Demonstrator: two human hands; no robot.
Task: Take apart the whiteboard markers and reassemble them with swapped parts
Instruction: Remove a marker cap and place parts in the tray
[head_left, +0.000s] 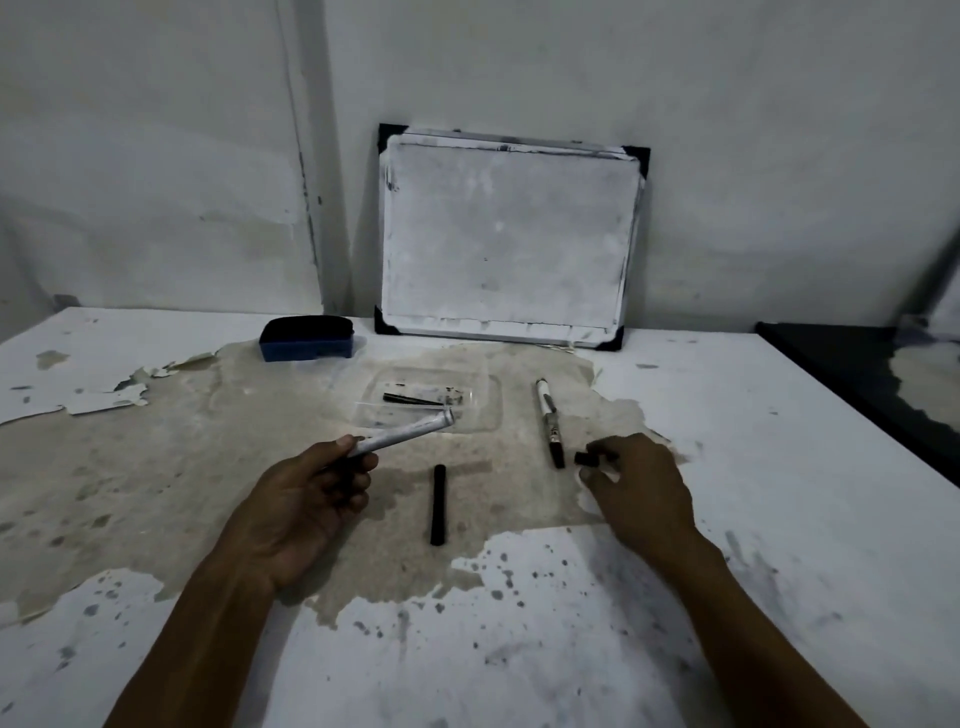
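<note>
Left hand (311, 499) was closed around the lower end of a white marker barrel (402, 433), palm turned up, the tube raised off the table (779, 467). Its long axis ran up and away from that hand toward the right, its open end pointing at a clear plastic tray (483, 410) just beyond it, where a thin dark part (410, 399) lay. The right hand (636, 480) rested low over the table with thumb and fingertips pinched on a small black piece (584, 458), apparently a cap or end plug.

Between the two hands lay a black ink stick (438, 505), its long axis running nearly straight away from the person. Just left of the right hand's fingers lay a second marker (549, 421), whole as far as could be seen, its black end close to the pinched piece and its length running away from the hand toward the whiteboard (509, 234).

Judging by the loose parts, disassembly was under way or done for the held barrel. The next move would probably call for lining up a part with the open bore, end to end along its axis.
</note>
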